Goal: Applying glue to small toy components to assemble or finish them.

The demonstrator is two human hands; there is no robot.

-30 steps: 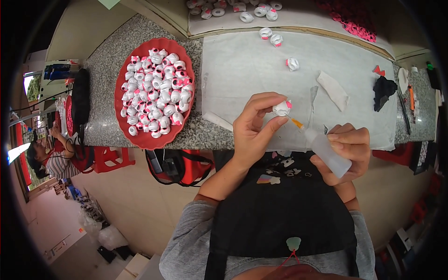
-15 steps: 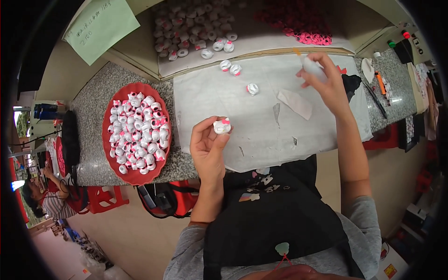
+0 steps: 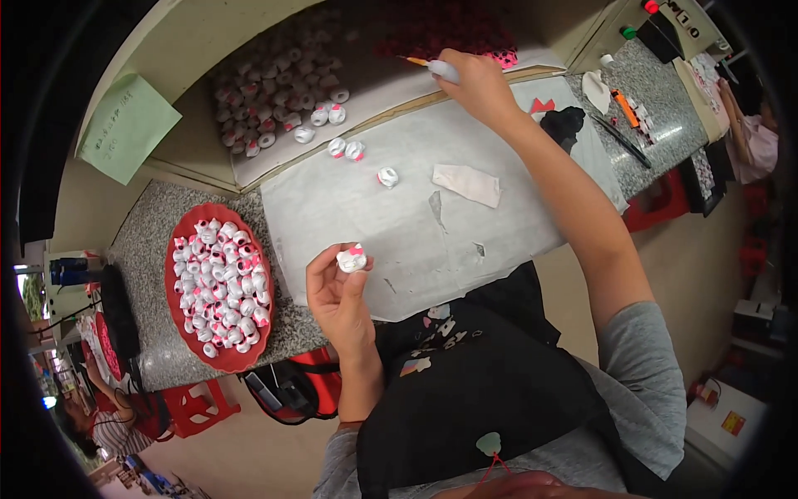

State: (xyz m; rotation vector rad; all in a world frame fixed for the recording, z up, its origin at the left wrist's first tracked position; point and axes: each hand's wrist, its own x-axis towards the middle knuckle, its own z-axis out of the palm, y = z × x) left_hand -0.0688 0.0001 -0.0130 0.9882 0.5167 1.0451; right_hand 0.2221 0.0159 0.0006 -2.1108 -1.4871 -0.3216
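Between the thumb and fingers of my left hand is a small white cat-head figurine with a pink patch at its top. My right hand grips a small white squeeze bottle with an orange tip. The bottle lies tilted, its tip pointing left toward the pink and black pieces heaped inside the shelf box. Below it on the white paper sit a few loose white heads and a folded pale cloth or paper strip.
A red scalloped tray heaped with finished-looking heads stands left on the granite counter. More white heads fill the box's left side. To the right lie a black cloth, an orange-handled tool and a black pen-like tool. Other people sit at both sides.
My right hand has carried the bottle up and left into the box opening, over the pink pieces. The whole view has turned and shifted; my left hand still holds the figurine.
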